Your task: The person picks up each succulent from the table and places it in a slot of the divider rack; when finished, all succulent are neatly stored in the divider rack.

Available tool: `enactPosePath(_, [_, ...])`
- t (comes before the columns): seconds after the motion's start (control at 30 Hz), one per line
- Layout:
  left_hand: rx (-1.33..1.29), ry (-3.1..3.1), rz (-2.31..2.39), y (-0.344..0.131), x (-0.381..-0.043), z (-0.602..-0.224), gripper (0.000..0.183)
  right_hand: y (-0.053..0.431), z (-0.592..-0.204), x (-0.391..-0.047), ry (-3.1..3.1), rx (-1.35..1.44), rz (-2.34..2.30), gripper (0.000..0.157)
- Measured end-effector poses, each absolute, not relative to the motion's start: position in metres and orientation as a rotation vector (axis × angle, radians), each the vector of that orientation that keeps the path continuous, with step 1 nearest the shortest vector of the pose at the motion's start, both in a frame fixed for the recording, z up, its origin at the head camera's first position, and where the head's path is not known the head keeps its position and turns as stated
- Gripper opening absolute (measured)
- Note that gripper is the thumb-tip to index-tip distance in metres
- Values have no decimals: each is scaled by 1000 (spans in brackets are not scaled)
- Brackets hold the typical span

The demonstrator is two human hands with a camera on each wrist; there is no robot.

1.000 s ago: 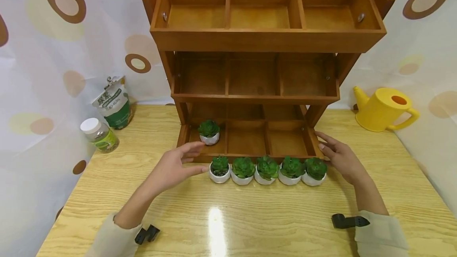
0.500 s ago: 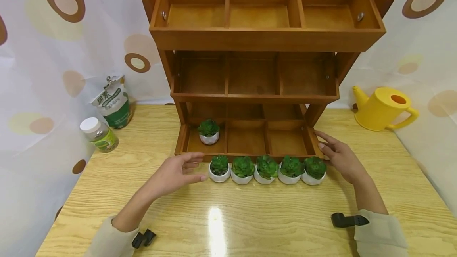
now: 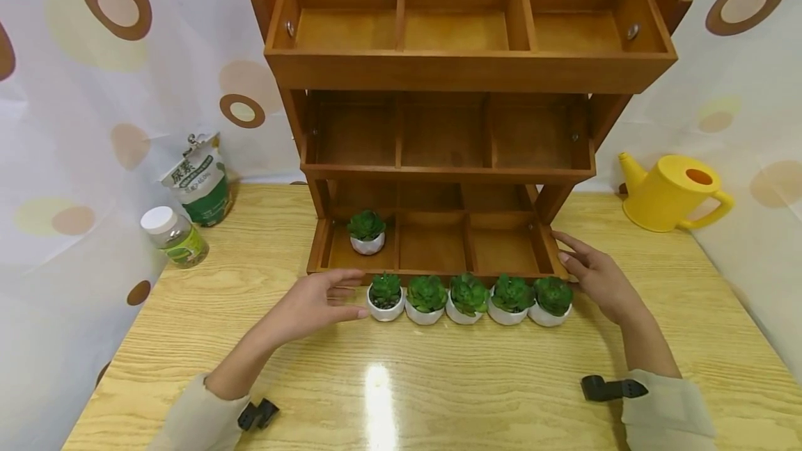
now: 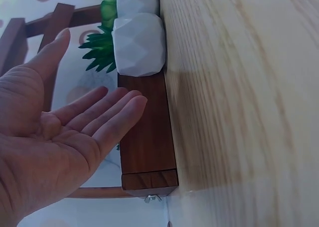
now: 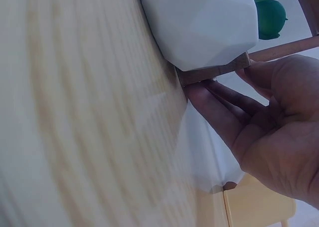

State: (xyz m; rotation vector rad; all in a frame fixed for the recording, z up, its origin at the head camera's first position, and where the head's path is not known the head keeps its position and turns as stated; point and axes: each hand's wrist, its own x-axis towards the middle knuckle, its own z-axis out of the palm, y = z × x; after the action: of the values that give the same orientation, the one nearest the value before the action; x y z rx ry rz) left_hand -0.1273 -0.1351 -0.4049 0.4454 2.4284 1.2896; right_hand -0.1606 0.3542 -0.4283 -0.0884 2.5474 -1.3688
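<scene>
In the head view, my left hand (image 3: 311,306) is beside the leftmost potted succulent (image 3: 386,296) of the front row, thumb and fingers spread and holding nothing. The left wrist view shows its palm and extended fingers (image 4: 117,122) near a white faceted pot (image 4: 139,45) and the wooden shelf's front board (image 4: 147,127). My right hand (image 3: 600,280) rests on the right end of the bottom tier of the brown wooden shelf (image 3: 476,75). In the right wrist view, its thumb and fingertips touch that end board (image 5: 217,73). One potted succulent (image 3: 367,234) sits in the bottom tier's left compartment.
Several potted succulents (image 3: 468,298) line the table (image 3: 489,381) along the shelf's front. A yellow watering can (image 3: 670,193) stands at the right. At the left are a white-capped jar (image 3: 175,236) and a clipped green-and-white bag (image 3: 200,186). Patterned cloth hangs behind.
My left hand has drawn back slightly from the succulent in the compartment, its fingertips lower toward the front row. My right hand stays at the shelf's end.
</scene>
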Motion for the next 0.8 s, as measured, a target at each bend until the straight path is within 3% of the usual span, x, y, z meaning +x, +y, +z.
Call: enactPosePath(0.8, [483, 2376, 1292, -124, -141, -420, 66, 353, -426, -159, 2548, -91, -1378, 54])
